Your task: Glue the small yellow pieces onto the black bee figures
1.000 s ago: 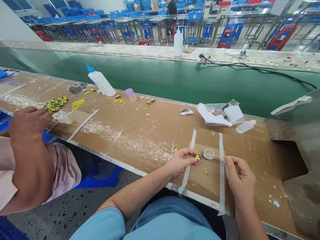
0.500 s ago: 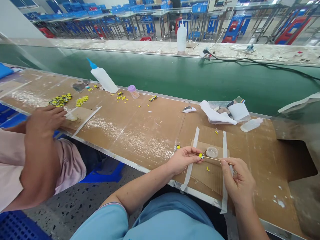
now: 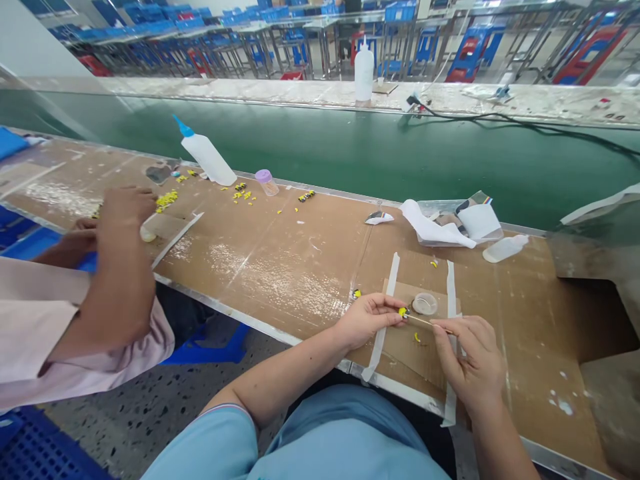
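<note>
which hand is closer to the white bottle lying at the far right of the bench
Right. The right hand is in front of the bottle and slightly left of it, not touching. The left hand is much farther left of it.

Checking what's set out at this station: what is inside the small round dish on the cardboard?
The small round dish holds a pale, glossy film; what it is can't be told. The cardboard sheet under the dish is covered there.

Note your thin stick: smooth pale wood. The table is rough brown cardboard with glossy smears, edged in smooth metal trim. The glue bottle is matt white plastic.
</note>
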Tool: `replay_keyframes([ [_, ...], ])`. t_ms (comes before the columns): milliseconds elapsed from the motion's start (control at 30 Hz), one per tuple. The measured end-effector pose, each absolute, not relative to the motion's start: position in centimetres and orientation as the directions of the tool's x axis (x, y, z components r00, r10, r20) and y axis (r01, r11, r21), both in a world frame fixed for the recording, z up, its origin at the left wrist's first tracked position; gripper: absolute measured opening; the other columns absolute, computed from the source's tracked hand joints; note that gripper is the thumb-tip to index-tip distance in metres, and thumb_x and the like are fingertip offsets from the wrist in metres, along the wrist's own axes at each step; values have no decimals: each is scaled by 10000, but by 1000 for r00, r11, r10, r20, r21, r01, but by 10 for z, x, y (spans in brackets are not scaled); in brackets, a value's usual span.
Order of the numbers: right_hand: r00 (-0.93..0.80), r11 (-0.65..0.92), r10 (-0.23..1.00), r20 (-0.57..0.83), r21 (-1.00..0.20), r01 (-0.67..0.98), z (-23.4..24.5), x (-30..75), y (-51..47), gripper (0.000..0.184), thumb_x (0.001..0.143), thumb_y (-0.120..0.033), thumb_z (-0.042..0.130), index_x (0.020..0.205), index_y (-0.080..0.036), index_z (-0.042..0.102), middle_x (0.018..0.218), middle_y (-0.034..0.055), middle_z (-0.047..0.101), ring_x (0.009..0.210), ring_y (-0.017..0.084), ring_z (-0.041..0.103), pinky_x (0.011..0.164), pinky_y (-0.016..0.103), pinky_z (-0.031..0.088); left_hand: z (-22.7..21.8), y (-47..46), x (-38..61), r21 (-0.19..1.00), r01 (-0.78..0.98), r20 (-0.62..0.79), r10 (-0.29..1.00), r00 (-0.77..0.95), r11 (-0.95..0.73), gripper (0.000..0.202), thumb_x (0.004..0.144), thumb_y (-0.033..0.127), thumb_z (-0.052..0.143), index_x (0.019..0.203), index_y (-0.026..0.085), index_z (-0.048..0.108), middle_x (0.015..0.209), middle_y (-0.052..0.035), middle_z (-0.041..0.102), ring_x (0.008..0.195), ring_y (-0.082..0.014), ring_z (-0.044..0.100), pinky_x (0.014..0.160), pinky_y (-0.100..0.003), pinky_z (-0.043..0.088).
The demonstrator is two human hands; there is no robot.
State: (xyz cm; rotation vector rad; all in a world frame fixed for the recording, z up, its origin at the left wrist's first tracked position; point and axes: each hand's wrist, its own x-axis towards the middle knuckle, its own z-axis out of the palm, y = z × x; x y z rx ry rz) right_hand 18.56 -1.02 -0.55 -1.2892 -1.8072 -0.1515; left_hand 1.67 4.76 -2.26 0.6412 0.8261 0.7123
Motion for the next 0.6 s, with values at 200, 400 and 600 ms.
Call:
replay_keyframes([
  [200, -31, 393, 710, 704, -359, 847, -7, 184, -10, 80, 866, -162, 534, 826, -203, 589, 703, -2, 634, 644, 128, 562, 696, 298, 421, -26, 47, 16, 761, -291, -408, 776, 480, 580, 468, 432, 355, 876, 795, 126, 690, 734, -24, 706, 662, -100, 649, 839, -292, 497],
  [400, 65, 346, 738, 672, -459, 818, -6, 189, -14, 97, 866, -180, 533, 784, -205, 578, 694, -4, 621, 647, 133, 563, 671, 287, 423, -29, 48, 15, 782, -278, -384, 783, 490, 558, 470, 464, 377, 865, 820, 130, 684, 760, -38, 710, 703, -123, 662, 857, -315, 498],
  [600, 59, 241, 734, 677, -340, 909, -6, 204, -11, 99, 880, -219, 534, 812, -195, 601, 725, 14, 637, 674, 141, 561, 698, 295, 406, -25, 47, 14, 781, -282, -385, 786, 484, 557, 450, 488, 354, 862, 832, 129, 679, 773, -39, 706, 739, -140, 668, 870, -332, 496],
])
